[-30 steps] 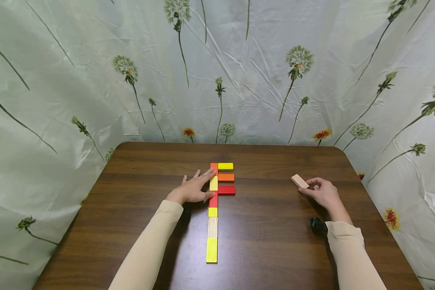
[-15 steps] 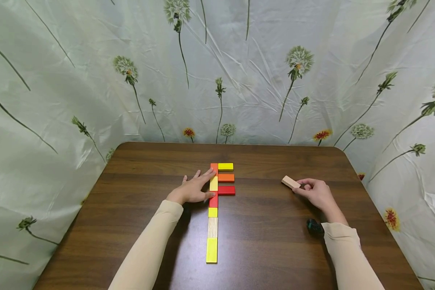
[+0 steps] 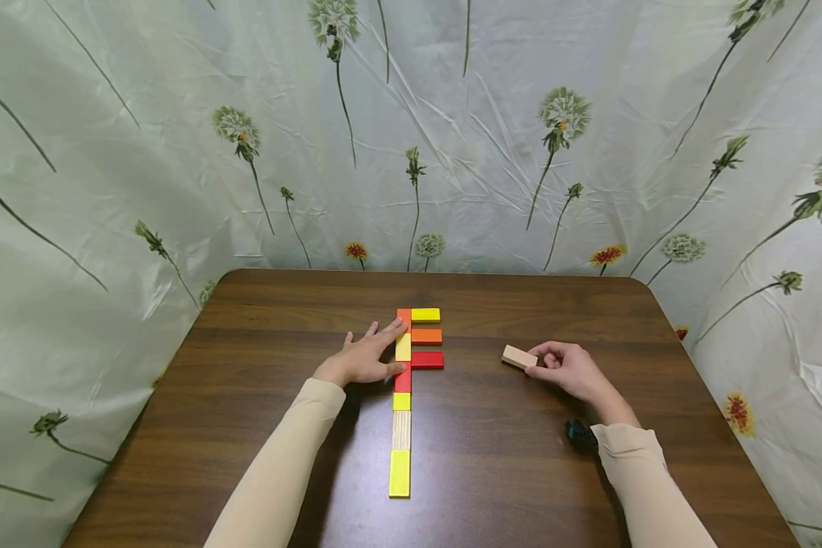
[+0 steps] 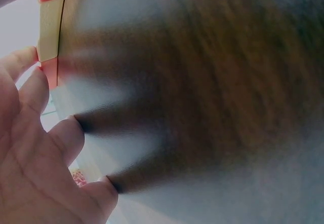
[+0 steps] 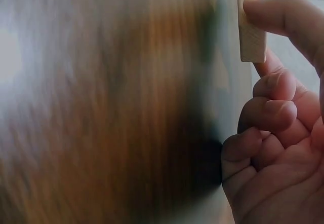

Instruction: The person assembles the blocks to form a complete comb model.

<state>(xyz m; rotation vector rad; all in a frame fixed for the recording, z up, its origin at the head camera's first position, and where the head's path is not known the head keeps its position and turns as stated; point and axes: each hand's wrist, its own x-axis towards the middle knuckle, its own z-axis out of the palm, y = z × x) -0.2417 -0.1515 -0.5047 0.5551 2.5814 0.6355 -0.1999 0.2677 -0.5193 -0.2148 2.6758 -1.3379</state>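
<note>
My right hand point(image 3: 568, 371) pinches a plain wooden block point(image 3: 519, 358) by its right end; in the right wrist view the thumb lies on the block point(image 5: 251, 36) while the other fingers curl below. To the left, my left hand point(image 3: 364, 356) is spread beside a column of flat coloured blocks, index fingertip on the orange block point(image 3: 403, 316) and thumb on the red block point(image 3: 402, 378). A cream block point(image 3: 403, 348) sits between them. Three blocks stick out rightward from the column: yellow point(image 3: 425, 315), orange point(image 3: 427, 337) and red point(image 3: 428, 361).
Nearer the front, the column continues with a small yellow block point(image 3: 401, 401), a striped wooden block point(image 3: 401, 430) and a longer yellow block point(image 3: 399, 473). All lie on the brown wooden table point(image 3: 500, 472). A flower-printed curtain point(image 3: 479, 190) hangs behind its far edge.
My right hand has carried the wooden block leftward, toward the column, and the block has turned to lie more sideways. The left hand and the laid blocks have stayed put.
</note>
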